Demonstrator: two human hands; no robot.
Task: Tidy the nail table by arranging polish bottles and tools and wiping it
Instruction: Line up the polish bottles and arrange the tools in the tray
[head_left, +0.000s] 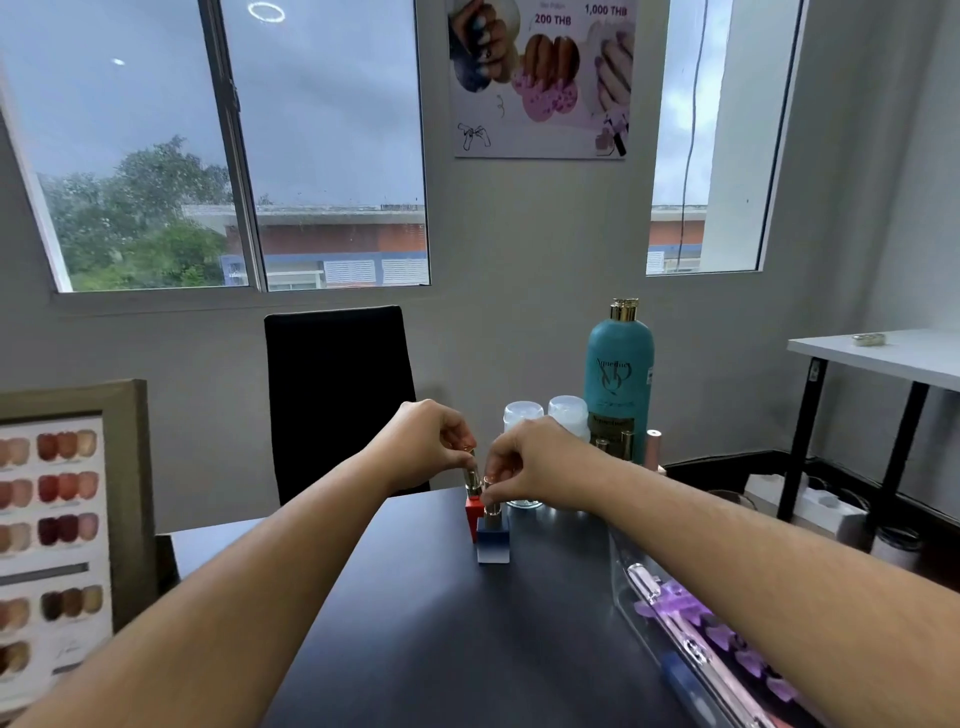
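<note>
Hands both at the far middle of my dark table (415, 623): left hand (426, 441) pinches the metallic cap of the red polish bottle (473, 514), right hand (524, 462) pinches the cap of the blue polish bottle (493, 540). Bottles stand upright, touching, blue nearer me. Clear organiser (675, 639) with purple clips sits right; teal bottle (619, 379) behind.

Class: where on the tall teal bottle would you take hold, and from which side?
Grip the teal bottle around its broad, upright body from the right. Two white-capped jars and both hands crowd its left, and its gold cap is narrow.
</note>
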